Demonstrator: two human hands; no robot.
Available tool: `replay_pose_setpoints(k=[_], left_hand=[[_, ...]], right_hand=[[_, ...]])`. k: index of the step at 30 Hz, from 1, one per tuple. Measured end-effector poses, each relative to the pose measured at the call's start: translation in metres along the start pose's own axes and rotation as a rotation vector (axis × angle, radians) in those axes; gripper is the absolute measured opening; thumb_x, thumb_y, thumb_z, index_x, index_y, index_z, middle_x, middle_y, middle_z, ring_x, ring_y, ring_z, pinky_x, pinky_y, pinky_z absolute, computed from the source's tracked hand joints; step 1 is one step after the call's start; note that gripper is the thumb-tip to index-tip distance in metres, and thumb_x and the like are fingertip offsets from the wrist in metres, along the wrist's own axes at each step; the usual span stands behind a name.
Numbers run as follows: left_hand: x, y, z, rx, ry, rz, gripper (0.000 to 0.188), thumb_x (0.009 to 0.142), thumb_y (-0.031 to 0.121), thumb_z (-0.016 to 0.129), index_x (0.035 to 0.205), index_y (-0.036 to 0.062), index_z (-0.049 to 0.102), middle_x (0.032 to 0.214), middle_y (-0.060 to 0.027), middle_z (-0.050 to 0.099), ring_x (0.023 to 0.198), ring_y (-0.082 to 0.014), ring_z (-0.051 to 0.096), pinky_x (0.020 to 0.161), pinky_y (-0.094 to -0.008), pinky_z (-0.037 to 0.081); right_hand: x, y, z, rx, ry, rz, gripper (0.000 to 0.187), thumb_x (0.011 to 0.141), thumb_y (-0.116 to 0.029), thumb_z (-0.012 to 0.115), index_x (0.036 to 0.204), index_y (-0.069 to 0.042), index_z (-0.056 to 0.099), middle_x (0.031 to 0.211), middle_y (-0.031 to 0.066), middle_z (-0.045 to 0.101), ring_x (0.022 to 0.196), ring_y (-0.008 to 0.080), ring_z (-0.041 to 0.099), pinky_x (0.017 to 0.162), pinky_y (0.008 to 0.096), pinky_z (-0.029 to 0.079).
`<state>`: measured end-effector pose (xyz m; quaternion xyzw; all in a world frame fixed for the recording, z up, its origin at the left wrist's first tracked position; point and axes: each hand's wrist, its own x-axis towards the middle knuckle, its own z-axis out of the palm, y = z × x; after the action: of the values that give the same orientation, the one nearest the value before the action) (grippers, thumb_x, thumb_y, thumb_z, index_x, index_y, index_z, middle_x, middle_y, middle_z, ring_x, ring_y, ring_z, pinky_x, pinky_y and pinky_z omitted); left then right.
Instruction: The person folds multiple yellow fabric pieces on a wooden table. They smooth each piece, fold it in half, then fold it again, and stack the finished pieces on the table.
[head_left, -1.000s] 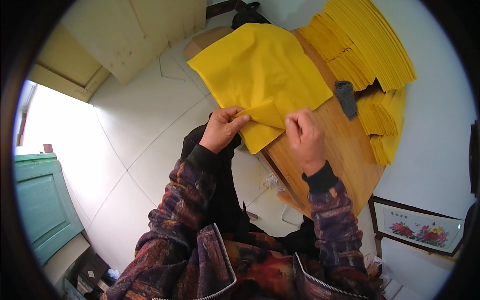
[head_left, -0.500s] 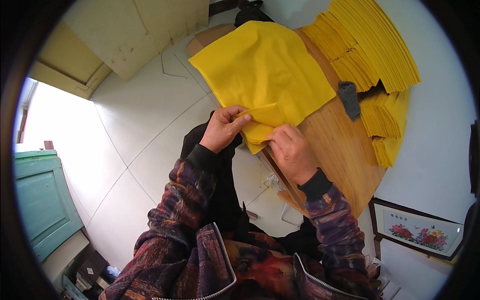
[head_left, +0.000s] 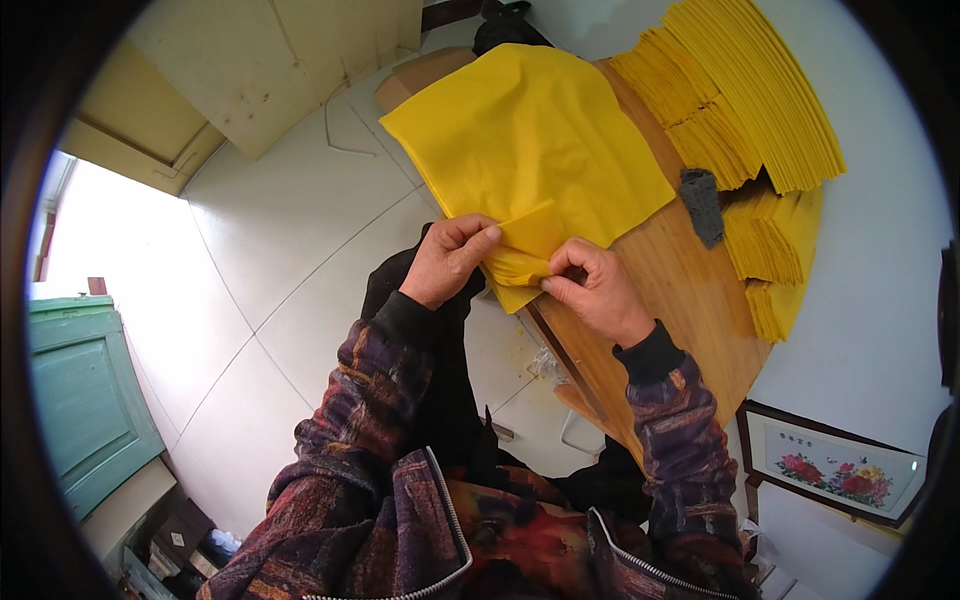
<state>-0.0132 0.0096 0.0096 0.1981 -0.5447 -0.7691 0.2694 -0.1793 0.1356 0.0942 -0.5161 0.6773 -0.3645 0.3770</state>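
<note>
A large yellow cloth sheet (head_left: 540, 130) lies over the far left part of the wooden table (head_left: 690, 290), its near corner hanging past the edge. My left hand (head_left: 450, 258) pinches the folded near corner between thumb and fingers, with a flap of cloth standing up beside the thumb. Just to the right, my right hand (head_left: 598, 288) has thumb and forefinger pinched on the edge of that same fold. Layers of the cloth show between the two hands; how many there are I cannot tell.
Folded yellow cloths stand in tall stacks (head_left: 755, 95) along the wall at the table's right. A dark grey rag (head_left: 701, 206) lies beside them. A framed flower picture (head_left: 835, 462) leans at the lower right. Pale floor tiles (head_left: 290, 290) and a green cabinet door (head_left: 90, 390) are on the left.
My right hand has turned and shifted slightly right and up, its thumb and forefinger now more visible on the fold. The flap near my left thumb stands up more.
</note>
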Motion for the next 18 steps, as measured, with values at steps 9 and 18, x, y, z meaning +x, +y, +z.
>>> replay_pose_setpoints(k=[9, 18], left_hand=[[-0.002, 0.005, 0.001, 0.007, -0.002, -0.010, 0.025, 0.096, 0.020, 0.055, 0.096, -0.0033, 0.063, 0.086, 0.0011, 0.062, 0.083, -0.0070, 0.054, 0.077, -0.0228, 0.045], [-0.006, 0.017, -0.004, -0.168, -0.109, -0.100, 0.032, 0.084, 0.016, 0.053, 0.108, -0.0051, 0.059, 0.101, -0.0048, 0.063, 0.096, -0.0117, 0.056, 0.089, -0.0243, 0.042]], right_hand=[[0.004, 0.004, -0.004, 0.061, -0.065, 0.060, 0.012, 0.082, 0.000, 0.067, 0.081, -0.004, 0.055, 0.077, -0.0038, 0.052, 0.072, 0.0050, 0.048, 0.064, 0.0205, 0.042], [0.007, 0.007, -0.008, 0.151, -0.076, 0.102, 0.012, 0.083, -0.002, 0.067, 0.082, -0.005, 0.056, 0.077, -0.0056, 0.053, 0.070, 0.0032, 0.048, 0.064, 0.0186, 0.042]])
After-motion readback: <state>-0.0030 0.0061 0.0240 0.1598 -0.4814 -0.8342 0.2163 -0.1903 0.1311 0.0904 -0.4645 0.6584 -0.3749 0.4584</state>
